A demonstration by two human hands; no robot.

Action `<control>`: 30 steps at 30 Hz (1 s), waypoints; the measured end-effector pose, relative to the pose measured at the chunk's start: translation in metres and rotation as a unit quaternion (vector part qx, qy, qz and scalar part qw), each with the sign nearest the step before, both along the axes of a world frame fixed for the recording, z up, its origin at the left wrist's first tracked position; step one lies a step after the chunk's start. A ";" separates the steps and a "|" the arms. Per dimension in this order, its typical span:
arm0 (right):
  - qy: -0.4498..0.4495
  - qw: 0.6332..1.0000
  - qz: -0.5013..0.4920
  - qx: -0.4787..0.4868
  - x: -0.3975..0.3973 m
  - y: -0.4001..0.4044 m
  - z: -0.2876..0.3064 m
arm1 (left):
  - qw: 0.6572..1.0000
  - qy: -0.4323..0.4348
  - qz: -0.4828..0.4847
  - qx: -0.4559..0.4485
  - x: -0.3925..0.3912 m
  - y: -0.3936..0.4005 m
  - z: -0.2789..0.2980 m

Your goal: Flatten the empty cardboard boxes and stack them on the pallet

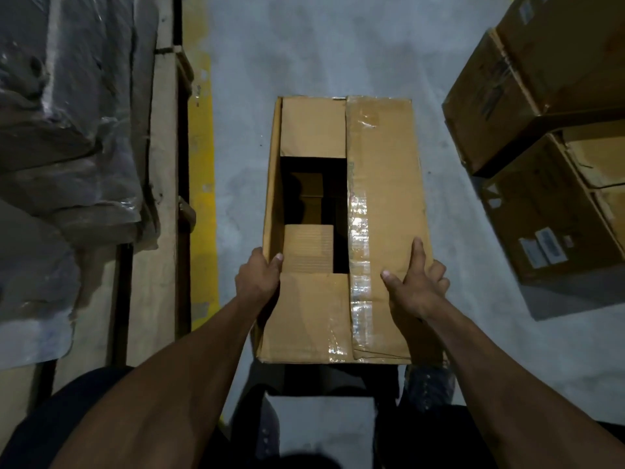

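A tall brown cardboard box (382,170) stands in front of me on the grey floor, its top partly open with a dark gap between the flaps. Clear tape runs along the right flap. My left hand (257,277) grips the box's left top edge, thumb hooked over the rim. My right hand (417,282) lies on the right flap near the right edge, index finger and thumb stretched flat, the other fingers curled over the edge. A wooden pallet (162,184) lies at the left.
Grey plastic-wrapped material (67,130) covers most of the pallet. A yellow floor line (203,170) runs between pallet and box. Several more cardboard boxes (541,147) are stacked at the right. My legs and shoes show below the box.
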State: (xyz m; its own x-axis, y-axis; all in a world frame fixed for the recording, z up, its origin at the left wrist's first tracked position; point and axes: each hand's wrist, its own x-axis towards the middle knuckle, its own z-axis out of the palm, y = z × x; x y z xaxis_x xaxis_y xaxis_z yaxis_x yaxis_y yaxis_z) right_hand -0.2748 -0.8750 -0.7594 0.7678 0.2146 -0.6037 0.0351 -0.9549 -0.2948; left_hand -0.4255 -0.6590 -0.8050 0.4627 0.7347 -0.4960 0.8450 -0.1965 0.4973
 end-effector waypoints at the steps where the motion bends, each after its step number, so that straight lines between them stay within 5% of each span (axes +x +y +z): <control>1: 0.003 1.000 -0.003 -0.003 0.000 0.000 0.001 | 1.000 -0.007 0.008 -0.004 0.002 0.000 -0.003; 8: -0.004 0.998 -0.023 0.057 0.004 0.020 0.007 | 0.997 -0.012 0.021 0.077 0.010 0.022 0.004; 12: -0.095 0.991 0.092 0.000 -0.014 0.028 0.002 | 0.994 0.025 -0.006 0.104 -0.003 0.021 -0.006; 16: -0.206 0.902 0.360 0.120 -0.008 0.055 0.008 | 0.993 0.018 0.002 0.117 0.001 0.022 -0.013; 20: -0.209 0.786 0.579 0.060 0.008 0.090 -0.003 | 0.992 0.017 0.006 0.128 0.000 0.021 -0.015; 26: -0.234 0.658 0.715 0.002 0.029 0.103 0.012 | 0.992 0.031 0.004 0.122 0.000 0.021 -0.013; 30: -0.226 0.644 0.731 -0.014 0.035 0.106 0.051 | 0.993 0.032 0.004 0.116 0.000 0.020 -0.012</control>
